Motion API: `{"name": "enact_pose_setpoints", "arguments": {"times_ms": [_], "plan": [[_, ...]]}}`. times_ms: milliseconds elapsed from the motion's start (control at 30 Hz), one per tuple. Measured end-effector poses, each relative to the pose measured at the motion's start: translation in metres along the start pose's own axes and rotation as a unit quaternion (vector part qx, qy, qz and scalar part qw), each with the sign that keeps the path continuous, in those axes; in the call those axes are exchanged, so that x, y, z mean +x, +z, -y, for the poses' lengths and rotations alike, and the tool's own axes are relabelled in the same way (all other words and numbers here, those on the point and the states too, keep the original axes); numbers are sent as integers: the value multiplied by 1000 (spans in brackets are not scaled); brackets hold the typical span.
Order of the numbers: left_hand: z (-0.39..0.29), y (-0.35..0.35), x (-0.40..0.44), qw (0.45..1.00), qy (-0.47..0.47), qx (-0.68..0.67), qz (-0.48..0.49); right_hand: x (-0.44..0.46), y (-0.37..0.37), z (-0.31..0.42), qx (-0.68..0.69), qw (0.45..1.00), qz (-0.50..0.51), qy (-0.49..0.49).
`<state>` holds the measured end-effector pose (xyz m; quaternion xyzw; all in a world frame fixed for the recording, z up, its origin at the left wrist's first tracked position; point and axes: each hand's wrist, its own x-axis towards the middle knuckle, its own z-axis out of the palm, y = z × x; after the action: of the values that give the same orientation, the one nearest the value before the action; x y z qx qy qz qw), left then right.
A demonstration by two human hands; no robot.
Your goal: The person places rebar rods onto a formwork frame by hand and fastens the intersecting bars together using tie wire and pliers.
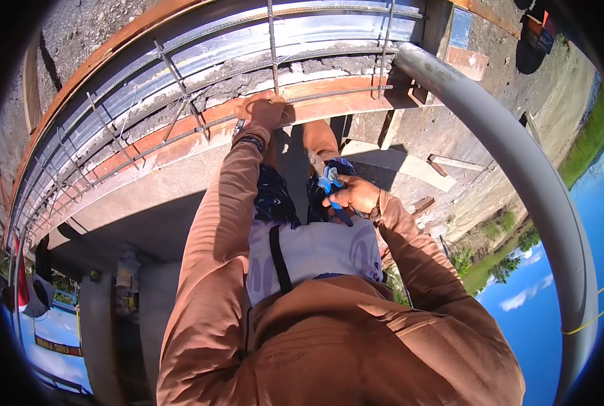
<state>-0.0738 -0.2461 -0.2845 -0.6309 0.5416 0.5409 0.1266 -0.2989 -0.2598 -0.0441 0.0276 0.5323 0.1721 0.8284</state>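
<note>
My left hand (pixel 264 111) is at the wooden form edge, its fingers closed round a horizontal steel rebar (pixel 336 97) close to where a crossing rebar (pixel 273 47) comes down. The fingertips are partly hidden. In front of my thighs, my right hand (pixel 359 196) grips blue-handled pliers (pixel 329 181), their metal head pointing up and away from the rebar. Beyond my left hand, a grid of tied rebar (pixel 173 71) stands along the curved form. Brown sleeves cover both my arms.
A thick grey pipe (pixel 518 142) arcs down the right side. A curved orange-brown board (pixel 99 57) edges the form. Loose planks (pixel 410 166) lie on the ground below at right. Grey concrete (pixel 156 196) lies left of my legs.
</note>
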Motion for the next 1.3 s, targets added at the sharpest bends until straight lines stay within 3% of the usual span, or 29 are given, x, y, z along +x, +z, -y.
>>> {"name": "enact_pose_setpoints", "arguments": {"times_ms": [33,67,133,200,267,467,533,600,667,800,900,1067,1200,1233,1300], "plan": [[-2,12,3,997,-32,-30,-63,-1,-1,-12,60,998,19,6],[-3,3,-2,997,-30,-27,-62,-2,-2,-22,120,992,38,13],[-8,-42,-27,934,-44,-355,-8,2,-7,-42,212,975,67,21],[-29,-77,-45,940,-62,-335,26,2,-10,-42,266,959,92,15],[-55,-101,-57,998,9,-54,-5,7,-15,-45,272,958,84,27],[-58,-83,-50,996,-71,-56,-27,12,-32,-47,226,967,116,31],[-69,-79,-51,990,-112,11,-82,7,-35,-44,242,964,100,35],[-66,-68,-52,984,-84,40,-153,6,-39,-43,213,973,80,32],[-66,-65,-51,986,-100,47,-128,5,-45,-45,183,981,55,29],[-57,-69,-67,985,-54,4,-166,3,-49,-39,189,977,92,22],[-48,-72,-91,938,-28,-134,-318,-2,-53,-31,216,968,121,34],[-3,-64,-148,832,-181,-384,-356,-7,-46,-28,170,980,98,-28],[96,-59,-174,745,-272,-423,-438,2,-23,-28,250,961,119,-12],[116,-69,-176,743,-271,-425,-440,5,-15,-26,254,960,117,-11],[141,-104,-185,768,-242,-269,-528,15,2,-30,243,965,100,-8]]}}
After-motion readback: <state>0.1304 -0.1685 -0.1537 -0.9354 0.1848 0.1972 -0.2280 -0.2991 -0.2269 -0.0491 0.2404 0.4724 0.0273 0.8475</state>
